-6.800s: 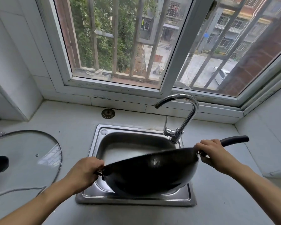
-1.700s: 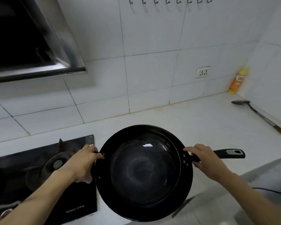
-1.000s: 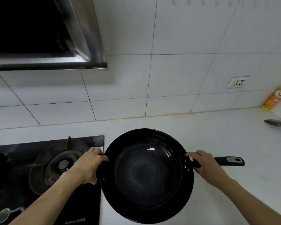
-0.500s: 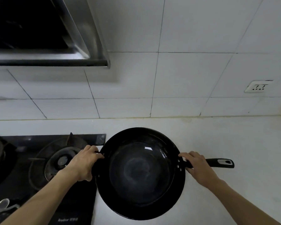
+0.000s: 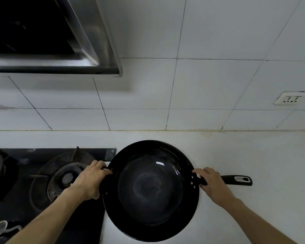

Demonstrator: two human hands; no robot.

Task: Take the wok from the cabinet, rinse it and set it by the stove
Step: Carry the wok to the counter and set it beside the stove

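My left hand (image 5: pixel 90 182) grips the wok (image 5: pixel 151 190) by its small side handle, my right hand (image 5: pixel 212 183) clamps its long handle; wok over the worktop (image 5: pixel 253 155), beside the stove (image 5: pixel 48 175).

Single view, head-worn wide-angle. Looks forward and steeply down at the white countertop (image 5: pixel 253 155), facing the tiled wall (image 5: pixel 209 76) at 12 o'clock. Close range: forearms enter from the bottom edge. Gas stove (image 5: pixel 42 173) at 9 o'clock, range hood (image 5: pixel 88 43) at 10–11. Edges bow from lens distortion.
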